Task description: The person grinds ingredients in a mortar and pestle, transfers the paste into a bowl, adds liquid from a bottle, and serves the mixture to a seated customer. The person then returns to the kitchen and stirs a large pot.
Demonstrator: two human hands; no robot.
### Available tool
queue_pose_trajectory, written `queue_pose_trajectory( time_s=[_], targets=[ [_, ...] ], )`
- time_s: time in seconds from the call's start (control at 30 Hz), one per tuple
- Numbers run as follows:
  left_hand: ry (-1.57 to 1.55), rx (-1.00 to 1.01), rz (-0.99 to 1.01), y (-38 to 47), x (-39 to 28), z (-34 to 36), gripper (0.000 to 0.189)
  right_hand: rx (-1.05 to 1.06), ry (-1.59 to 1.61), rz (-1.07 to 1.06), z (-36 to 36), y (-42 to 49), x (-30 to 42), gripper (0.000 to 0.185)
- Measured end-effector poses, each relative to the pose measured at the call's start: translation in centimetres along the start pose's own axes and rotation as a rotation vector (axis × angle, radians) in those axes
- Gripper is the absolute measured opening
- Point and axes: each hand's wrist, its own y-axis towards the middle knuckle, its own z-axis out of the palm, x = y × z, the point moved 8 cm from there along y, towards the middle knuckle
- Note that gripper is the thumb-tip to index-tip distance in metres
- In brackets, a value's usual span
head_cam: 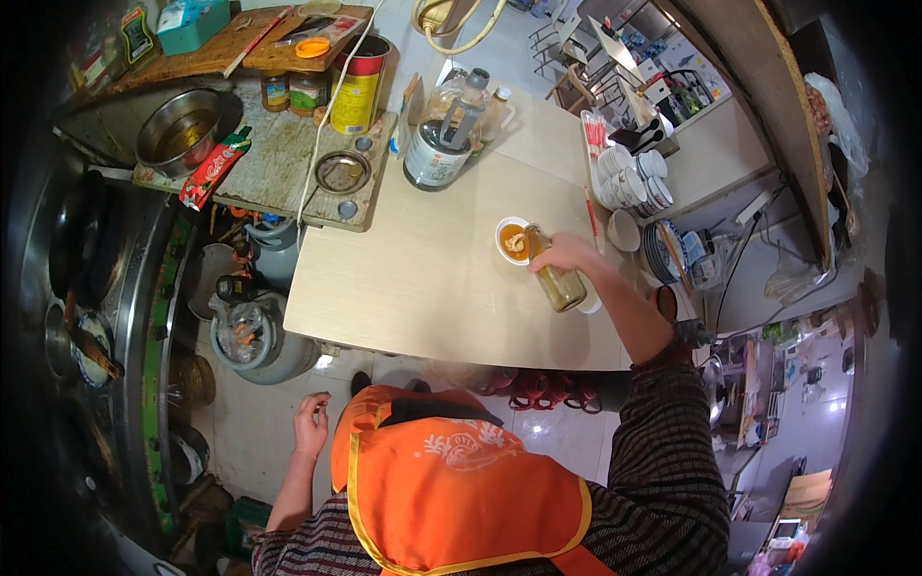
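Observation:
My right hand point(565, 253) grips a glass bottle point(560, 288) that is tilted, its mouth at the rim of a small white bowl point(498, 234). The bowl stands on the pale table and holds an amber liquid with a light brown lump point(514, 241) in it. A white rim of another dish point(592, 304) shows partly behind the bottle and my wrist. My left hand point(312, 425) hangs beside my orange apron, away from the table, with its fingers loosely curled and nothing seen in it.
A large plastic jug of dark liquid point(438, 155) stands at the table's back. Stacked white cups point(623, 183) and plates point(657, 252) line the right side. On the left are a worn wooden board point(270, 169), a metal bowl point(155, 147), a red packet point(210, 173) and a yellow tin point(354, 97).

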Motion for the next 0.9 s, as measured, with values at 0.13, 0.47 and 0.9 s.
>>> queue_pose_trajectory(
  time_s=[0.13, 0.47, 0.9],
  targets=[
    [0.012, 0.005, 0.014, 0.0, 0.3, -0.4, 0.036, -0.205, 0.409, -0.064, 0.7, -1.4, -1.0, 0.057],
    [0.071, -0.007, -0.046, -0.7, 0.1, -1.8, 0.035, -0.725, 1.034, -0.562, -0.6, -8.7, 10.2, 0.069],
    [0.044, -0.156, -0.004, -2.3, -3.3, -5.4, 0.032, -0.746, 0.824, -0.837, -5.6, -2.0, 45.9, 0.089]
  ],
)
